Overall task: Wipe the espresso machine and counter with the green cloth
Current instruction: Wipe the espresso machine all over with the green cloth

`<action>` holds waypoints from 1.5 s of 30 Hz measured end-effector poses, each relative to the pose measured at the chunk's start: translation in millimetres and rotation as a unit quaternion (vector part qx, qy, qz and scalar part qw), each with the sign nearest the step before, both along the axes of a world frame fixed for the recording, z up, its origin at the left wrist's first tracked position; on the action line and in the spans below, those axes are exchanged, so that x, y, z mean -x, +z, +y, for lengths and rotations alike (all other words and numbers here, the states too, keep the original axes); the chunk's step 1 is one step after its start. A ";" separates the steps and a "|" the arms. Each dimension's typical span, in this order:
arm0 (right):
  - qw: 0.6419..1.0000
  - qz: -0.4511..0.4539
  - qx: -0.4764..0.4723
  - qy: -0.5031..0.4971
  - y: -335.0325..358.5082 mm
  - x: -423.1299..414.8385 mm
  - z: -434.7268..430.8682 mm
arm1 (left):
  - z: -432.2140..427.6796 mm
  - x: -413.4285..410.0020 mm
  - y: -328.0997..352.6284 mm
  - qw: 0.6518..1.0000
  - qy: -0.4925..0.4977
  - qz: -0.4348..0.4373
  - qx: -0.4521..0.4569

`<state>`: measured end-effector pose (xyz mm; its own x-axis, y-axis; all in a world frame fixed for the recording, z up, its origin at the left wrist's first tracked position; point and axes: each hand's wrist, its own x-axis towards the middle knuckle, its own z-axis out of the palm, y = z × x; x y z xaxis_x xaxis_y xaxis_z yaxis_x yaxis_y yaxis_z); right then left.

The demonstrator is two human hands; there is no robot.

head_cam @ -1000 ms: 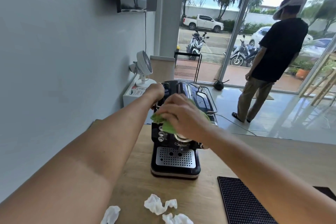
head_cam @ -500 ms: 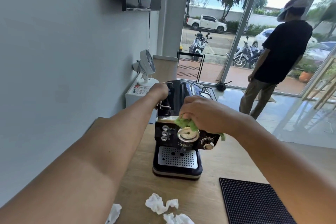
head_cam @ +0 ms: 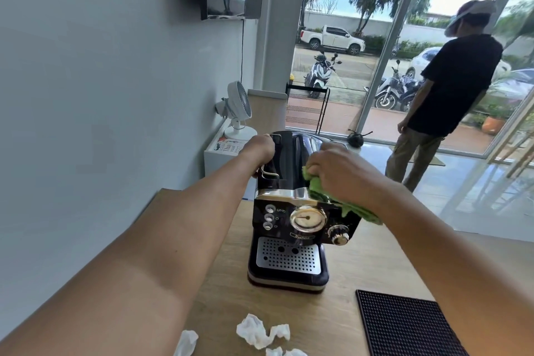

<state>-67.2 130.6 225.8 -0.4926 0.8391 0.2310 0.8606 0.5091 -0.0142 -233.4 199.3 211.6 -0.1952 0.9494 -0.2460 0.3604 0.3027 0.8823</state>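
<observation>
A black and chrome espresso machine (head_cam: 291, 228) stands on the wooden counter (head_cam: 367, 263), its gauge and knobs facing me. My left hand (head_cam: 260, 150) grips the machine's top left rear edge, fingers curled over it. My right hand (head_cam: 338, 170) holds the bunched green cloth (head_cam: 320, 192) and presses it on the right part of the machine's top. A tail of the cloth hangs over the machine's upper right corner, under my wrist.
Crumpled white tissues (head_cam: 260, 334) lie on the counter near me. A black rubber mat (head_cam: 404, 326) sits at the front right. A small white fan (head_cam: 237, 113) stands on a white cabinet behind the machine. A person (head_cam: 445, 89) stands by the glass doors.
My right hand has carried the cloth from the front panel near the gauge up onto the machine's top and to the right. The left hand keeps its hold on the machine.
</observation>
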 end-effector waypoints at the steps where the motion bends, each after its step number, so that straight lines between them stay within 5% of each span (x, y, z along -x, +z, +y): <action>1: 0.999 0.051 -0.001 -0.019 8.3 1.9 5.0 | 0.0 0.7 -0.3 1.000 0.000 -0.001 0.002; 4: 0.982 0.178 0.051 -0.036 18.0 25.2 20.5 | -0.3 5.5 -0.8 0.999 -0.028 -0.025 0.007; 10: 0.993 0.059 0.104 0.003 -3.5 65.0 41.3 | -3.2 12.1 2.9 0.997 -0.073 -0.014 0.019; 17: 0.972 0.083 0.201 0.090 3.0 43.3 32.3 | -1.3 11.7 0.7 0.997 -0.072 0.004 0.029; 24: 0.983 0.112 0.133 0.062 -8.4 12.9 -0.4 | 3.0 9.0 -3.1 0.999 -0.050 0.003 0.008; 33: 0.988 0.027 -0.023 0.151 -34.0 58.2 -38.0 | 11.2 4.2 -4.0 0.997 -0.016 0.069 -0.015; 41: 0.986 0.041 0.007 0.159 -14.6 5.0 -43.6 | 2.4 6.0 -4.4 0.998 -0.041 0.039 -0.005; 45: 0.987 -0.104 0.086 0.081 28.0 -0.9 -36.3 | 0.1 3.7 -1.6 0.999 -0.032 0.032 0.004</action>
<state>-66.3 94.3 253.8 -0.6456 0.7631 -0.0292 0.7612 0.6461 0.0560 -237.1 199.4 210.1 -0.1494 0.9587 -0.2422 0.4345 0.2837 0.8548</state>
